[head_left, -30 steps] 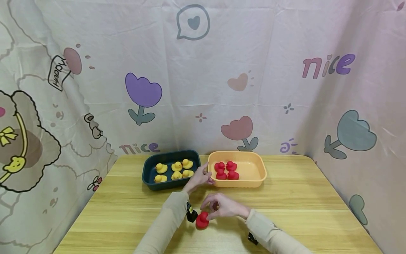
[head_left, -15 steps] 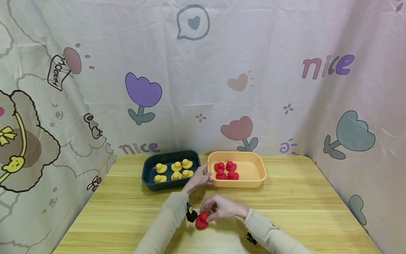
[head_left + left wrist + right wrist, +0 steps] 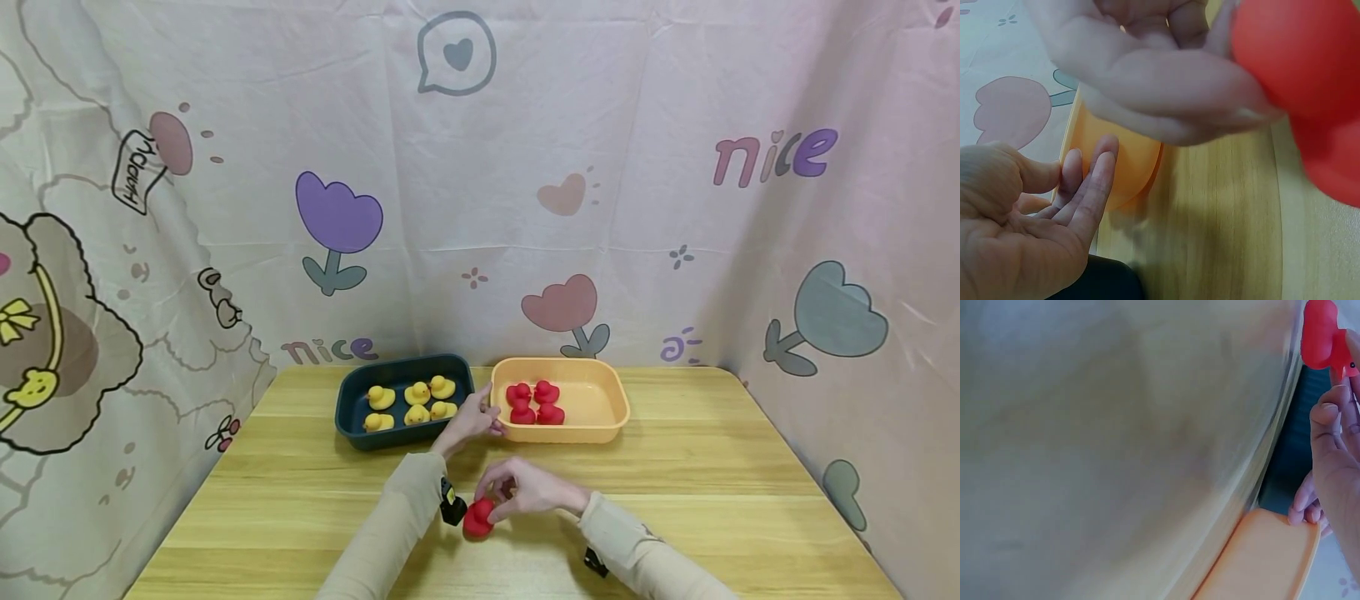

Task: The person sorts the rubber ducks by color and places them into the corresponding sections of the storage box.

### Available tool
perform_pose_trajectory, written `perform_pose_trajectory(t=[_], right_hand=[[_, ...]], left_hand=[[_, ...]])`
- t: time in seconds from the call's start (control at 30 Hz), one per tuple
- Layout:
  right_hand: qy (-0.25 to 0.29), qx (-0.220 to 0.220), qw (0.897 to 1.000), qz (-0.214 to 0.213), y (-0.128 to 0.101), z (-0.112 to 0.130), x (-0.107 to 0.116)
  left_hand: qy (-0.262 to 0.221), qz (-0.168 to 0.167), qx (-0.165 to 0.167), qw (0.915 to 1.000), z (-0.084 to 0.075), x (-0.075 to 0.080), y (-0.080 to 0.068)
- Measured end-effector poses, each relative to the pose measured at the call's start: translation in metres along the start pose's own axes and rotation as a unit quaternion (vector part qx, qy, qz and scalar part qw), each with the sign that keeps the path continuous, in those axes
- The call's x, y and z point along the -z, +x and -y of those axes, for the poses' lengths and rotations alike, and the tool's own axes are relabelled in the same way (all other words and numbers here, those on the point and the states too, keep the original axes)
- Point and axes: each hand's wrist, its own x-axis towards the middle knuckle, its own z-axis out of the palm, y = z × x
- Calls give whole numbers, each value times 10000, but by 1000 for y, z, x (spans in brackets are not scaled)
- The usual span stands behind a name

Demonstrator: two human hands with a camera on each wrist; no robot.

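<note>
My right hand (image 3: 528, 487) pinches a red toy duck (image 3: 477, 520) between thumb and fingers, low over the near middle of the table. The duck's eye and beak show in the right wrist view, while in the left wrist view the red duck (image 3: 1304, 56) looms close, cut off by the frame. My left hand (image 3: 471, 417) holds the near left corner of the orange tray (image 3: 592, 432), thumb at the rim and fingers along the outer wall. Several red ducks (image 3: 551, 414) stand grouped in that tray's left half.
A dark blue tray (image 3: 352, 429) holding several yellow ducks (image 3: 381, 397) stands just left of the orange one. Both sit at the far side of the wooden table (image 3: 697, 467), before a patterned cloth backdrop (image 3: 465, 167).
Almost nothing differs. My right fingers stay on the red duck with only a slight shift, and my left hand keeps its place at the orange tray.
</note>
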Motion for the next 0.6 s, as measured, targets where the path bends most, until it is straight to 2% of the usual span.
perform_pose_trajectory(t=[0.17,0.27,0.4,0.6], right_hand=[[150,-42,9998,-83,-3,2,5],[118,-113,9997,-183,-6,1,6],[218,-166,9990,-346,-10,-1,9],[366,-62,9978,-558,-15,-3,15]], left_hand=[[-74,123,-6,9999,-14,1,-11],[-170,150,-65,9997,-16,1,-13],[-67,19,-170,9998,-3,0,-2],[85,-72,-55,9999,0,0,1]])
